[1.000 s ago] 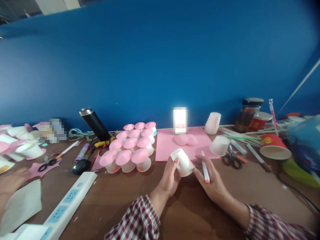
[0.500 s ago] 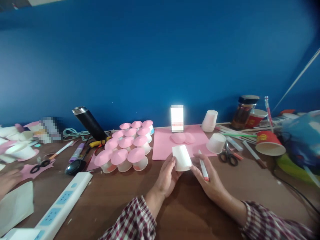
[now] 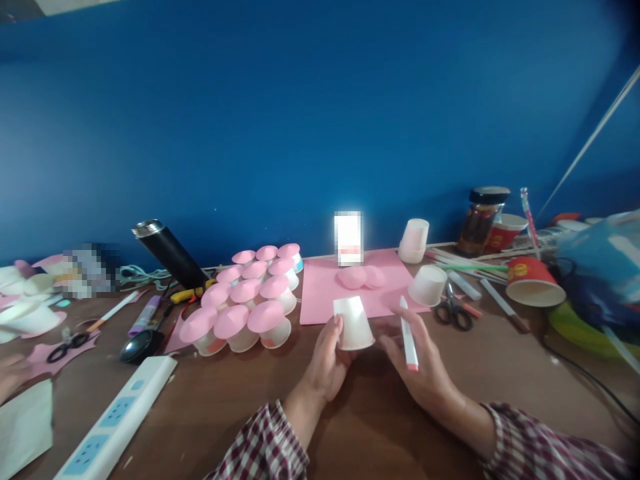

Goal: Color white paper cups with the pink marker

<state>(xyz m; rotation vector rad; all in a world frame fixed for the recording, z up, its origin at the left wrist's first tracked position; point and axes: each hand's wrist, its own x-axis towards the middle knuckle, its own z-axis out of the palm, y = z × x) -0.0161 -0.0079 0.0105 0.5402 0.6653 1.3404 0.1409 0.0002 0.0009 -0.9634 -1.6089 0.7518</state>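
Observation:
My left hand (image 3: 330,363) grips a white paper cup (image 3: 354,325), held upside down over the near edge of the pink paper (image 3: 320,303). In my right hand (image 3: 420,353) rests a white marker (image 3: 409,340) with a red end, lying between thumb and fingers. The right fingertips are close to the cup's rim but apart from it. Two pink paper circles (image 3: 352,277) overlap on the pink paper. Another white cup (image 3: 428,285) lies tipped at the paper's right edge, beside black scissors (image 3: 453,312).
Rows of cups with pink cone tops (image 3: 246,290) stand on the left. Further left are a black flask (image 3: 173,257), a power strip (image 3: 117,417) and another person's hand (image 3: 13,373). On the right are stacked cups (image 3: 414,241), a jar (image 3: 483,223) and a red cup (image 3: 535,281).
My right fingers have drawn back from the cup's rim, leaving a gap. The cup has turned slightly in my left hand. The view has shifted a little.

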